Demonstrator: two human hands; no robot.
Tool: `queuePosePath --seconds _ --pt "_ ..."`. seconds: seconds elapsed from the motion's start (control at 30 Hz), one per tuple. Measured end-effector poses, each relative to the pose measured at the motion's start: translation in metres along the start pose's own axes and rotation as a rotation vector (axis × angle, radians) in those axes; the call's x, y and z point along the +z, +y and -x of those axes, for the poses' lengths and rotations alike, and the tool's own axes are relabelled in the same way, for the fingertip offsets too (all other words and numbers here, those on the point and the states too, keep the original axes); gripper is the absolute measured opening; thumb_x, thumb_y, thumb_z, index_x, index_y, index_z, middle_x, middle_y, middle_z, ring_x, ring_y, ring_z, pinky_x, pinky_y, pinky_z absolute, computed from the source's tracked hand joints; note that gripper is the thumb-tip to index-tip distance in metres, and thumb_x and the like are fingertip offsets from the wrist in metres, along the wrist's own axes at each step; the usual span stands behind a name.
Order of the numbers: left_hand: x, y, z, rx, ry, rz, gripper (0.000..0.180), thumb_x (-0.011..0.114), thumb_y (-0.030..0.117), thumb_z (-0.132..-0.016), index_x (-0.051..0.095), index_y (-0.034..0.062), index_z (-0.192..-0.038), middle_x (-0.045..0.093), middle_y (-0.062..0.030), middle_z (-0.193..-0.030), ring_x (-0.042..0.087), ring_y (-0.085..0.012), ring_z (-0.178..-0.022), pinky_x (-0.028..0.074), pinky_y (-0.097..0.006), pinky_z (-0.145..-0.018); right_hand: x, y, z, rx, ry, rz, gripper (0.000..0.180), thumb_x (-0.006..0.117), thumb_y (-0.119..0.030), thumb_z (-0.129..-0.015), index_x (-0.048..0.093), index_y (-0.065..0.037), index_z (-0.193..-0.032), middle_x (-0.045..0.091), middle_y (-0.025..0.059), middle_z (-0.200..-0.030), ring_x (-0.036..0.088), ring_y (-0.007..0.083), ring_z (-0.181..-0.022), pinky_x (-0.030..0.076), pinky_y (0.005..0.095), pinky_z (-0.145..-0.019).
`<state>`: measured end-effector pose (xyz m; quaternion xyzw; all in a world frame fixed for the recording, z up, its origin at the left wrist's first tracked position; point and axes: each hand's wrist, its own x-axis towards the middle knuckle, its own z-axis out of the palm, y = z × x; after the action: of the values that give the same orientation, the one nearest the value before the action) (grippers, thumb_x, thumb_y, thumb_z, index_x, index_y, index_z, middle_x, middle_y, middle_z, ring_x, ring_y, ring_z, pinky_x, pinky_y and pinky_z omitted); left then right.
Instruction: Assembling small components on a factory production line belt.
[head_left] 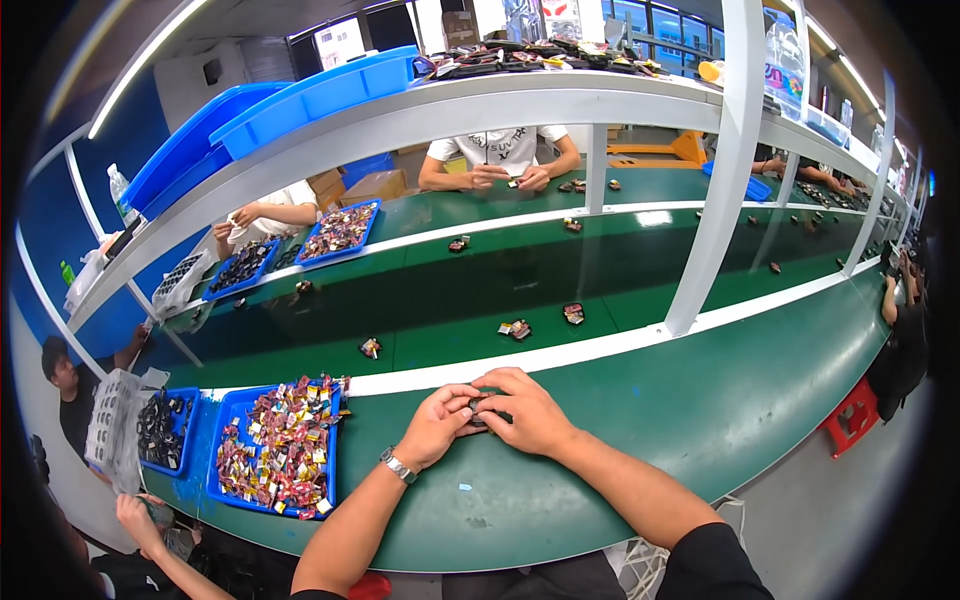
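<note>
Over the near green worktop, my left hand (pixel 436 428), a metal watch on its wrist, meets my right hand (pixel 527 412). The fingers of both are closed around a small black part (pixel 479 411), mostly hidden by them, so its exact kind does not show. To the left of my hands, a blue tray (pixel 213 462) is heaped with small red, yellow and white pieces (pixel 280 440) that have wires or labels. A smaller blue tray (pixel 183 463) beyond it holds black parts (pixel 163 425).
A green conveyor belt (pixel 440 310) runs behind a white rail, carrying scattered small assemblies (pixel 518 330). A white post (pixel 715 190) rises at the right, under a shelf bearing blue bins (pixel 310 95). Co-workers sit across and at both sides. A red stool (pixel 853 418) stands right.
</note>
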<state>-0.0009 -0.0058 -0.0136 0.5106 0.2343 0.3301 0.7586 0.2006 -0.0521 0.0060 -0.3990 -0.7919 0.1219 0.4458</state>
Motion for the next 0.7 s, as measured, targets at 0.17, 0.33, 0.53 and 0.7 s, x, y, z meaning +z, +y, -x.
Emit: queuePosePath --seconds 0.17,0.33,0.53,0.7 --pt "0.001 0.0 0.0 0.006 0.04 -0.052 0.025 0.054 0.006 -0.098 0.049 0.0043 -0.122 0.062 -0.0101 -0.121 0.062 -0.0191 -0.112 0.054 -0.037 -0.094 0.004 -0.003 -0.001 -0.023 0.05 0.074 0.011 0.07 -0.008 -0.079 0.072 -0.004 -0.088 0.061 0.0063 -0.116 0.055 0.026 -0.113 0.048 0.038 -0.094" --pt "-0.002 -0.001 0.0 0.013 0.01 -0.009 0.024 0.053 0.007 -0.099 0.05 0.0048 -0.123 0.062 -0.011 -0.124 0.062 -0.019 -0.112 0.054 -0.036 -0.094 0.014 -0.002 0.003 0.037 0.1 0.029 0.011 0.073 -0.009 -0.078 0.072 -0.004 -0.089 0.061 0.0071 -0.115 0.055 0.0268 -0.113 0.051 0.0371 -0.09" --pt "-0.003 0.0 0.0 0.003 0.006 0.016 0.023 0.054 0.008 -0.099 0.051 0.0051 -0.121 0.061 -0.012 -0.126 0.062 -0.0197 -0.113 0.053 -0.036 -0.094 0.015 -0.004 0.003 0.041 0.095 0.046 0.012 0.075 -0.009 -0.079 0.073 -0.006 -0.09 0.062 0.0069 -0.117 0.055 0.0266 -0.115 0.054 0.0359 -0.088" --pt "0.0 0.001 0.001 0.002 0.019 0.012 0.022 0.055 0.008 -0.099 0.051 0.005 -0.12 0.06 -0.0126 -0.127 0.061 -0.02 -0.114 0.053 -0.036 -0.095 0.02 -0.004 0.008 0.128 0.115 -0.005 0.013 0.075 -0.009 -0.079 0.074 -0.007 -0.093 0.062 0.0064 -0.118 0.054 0.0266 -0.117 0.053 0.0361 -0.09"
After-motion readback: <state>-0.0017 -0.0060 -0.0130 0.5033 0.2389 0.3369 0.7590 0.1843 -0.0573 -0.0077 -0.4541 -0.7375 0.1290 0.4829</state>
